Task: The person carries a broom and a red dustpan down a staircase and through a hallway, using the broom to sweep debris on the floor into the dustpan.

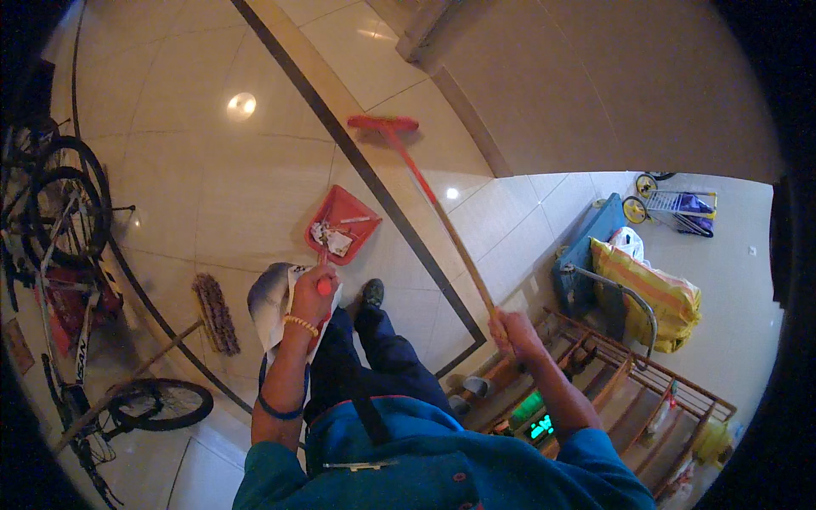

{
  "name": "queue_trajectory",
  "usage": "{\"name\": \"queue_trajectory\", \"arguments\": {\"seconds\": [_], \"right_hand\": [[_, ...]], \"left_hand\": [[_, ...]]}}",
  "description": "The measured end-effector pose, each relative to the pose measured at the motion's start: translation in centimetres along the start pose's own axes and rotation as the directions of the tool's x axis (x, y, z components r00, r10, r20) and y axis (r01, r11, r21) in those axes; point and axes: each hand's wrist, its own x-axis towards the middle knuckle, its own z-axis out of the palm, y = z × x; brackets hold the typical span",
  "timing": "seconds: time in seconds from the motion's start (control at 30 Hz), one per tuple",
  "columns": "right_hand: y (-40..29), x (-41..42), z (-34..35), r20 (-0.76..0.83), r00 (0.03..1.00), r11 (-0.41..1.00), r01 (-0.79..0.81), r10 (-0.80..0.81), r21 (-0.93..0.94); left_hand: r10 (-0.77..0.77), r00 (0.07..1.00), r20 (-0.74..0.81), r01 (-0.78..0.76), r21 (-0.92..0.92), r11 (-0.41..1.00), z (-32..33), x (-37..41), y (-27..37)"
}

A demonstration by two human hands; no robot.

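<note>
My left hand [312, 294] grips the handle of a red long-handled dustpan [357, 223], whose end faces up at me. Crumpled white paper [331, 238] and small litter lie in the pan. A pale bag [271, 306] hangs beside my left forearm, partly hidden by it. My right hand [517, 335] is closed around the wooden lower part of a broom stick [468, 258]. The stick turns red farther out and ends in a red broom head [382, 123] on the tiles, beyond the dustpan and to its right.
Bicycles [67, 217] stand along the left, near a second broom with a brown bristled head [215, 313]. To the right are a wooden rack [612, 382], a blue board [590, 248], a yellow sack [644, 293] and a wheeled cart [679, 207]. A wall [605, 95] rises at the upper right.
</note>
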Motion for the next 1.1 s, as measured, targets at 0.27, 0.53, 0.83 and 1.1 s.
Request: {"name": "queue_trajectory", "arguments": {"seconds": [0.27,0.53,0.83,1.1], "right_hand": [[-4.5,15.8,3.8,0.218,0.866,0.891,0.451,-0.45,0.048],[9.8,-13.5,-0.7,0.058,0.959,0.961,-0.277,0.278,-0.028],[7.6,8.1,-5.3,0.052,0.993,0.972,0.095,-0.109,0.216],[16.2,-10.1,2.2,0.198,0.967,0.987,-0.147,0.157,-0.068]], "left_hand": [[0.019,0.999,0.026,-0.017,-0.066,0.998,1.1,2.2,-2.4],[0.007,0.998,-0.055,-0.013,-0.106,0.994,3.1,1.0,-1.3],[0.052,0.998,0.034,-0.05,-0.039,0.998,10.0,1.4,-1.3],[0.036,0.999,-0.03,-0.041,-0.157,0.987,5.2,-1.0,-4.3]]}}
